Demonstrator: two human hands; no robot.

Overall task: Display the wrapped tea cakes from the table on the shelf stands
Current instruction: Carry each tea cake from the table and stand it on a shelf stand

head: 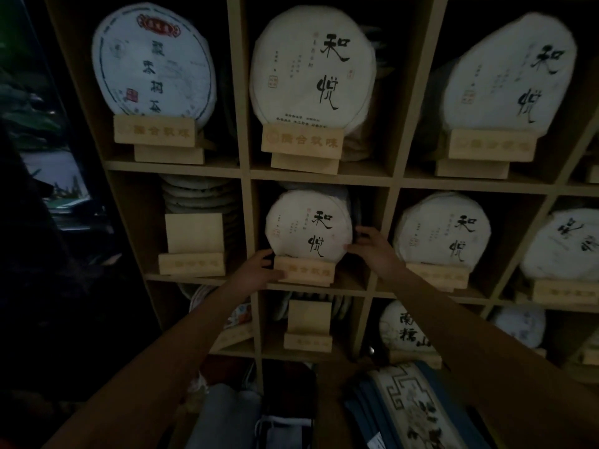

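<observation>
A round tea cake wrapped in white paper point(308, 223) with black calligraphy stands upright on a wooden stand point(306, 271) in the middle cubby of the middle shelf row. My left hand point(259, 270) is at the stand's left end, thumb on its front face and fingers touching the cake's lower left edge. My right hand point(372, 247) grips the cake's right edge, thumb in front and fingers behind it. Both forearms reach up from the bottom of the view.
The wooden shelf point(249, 176) holds more wrapped cakes on stands above and to the right. Bare stands sit in the left cubby point(193, 251) and the cubby below point(308, 328), with stacked cakes behind them. Folded patterned cloth point(411, 406) lies below the shelf.
</observation>
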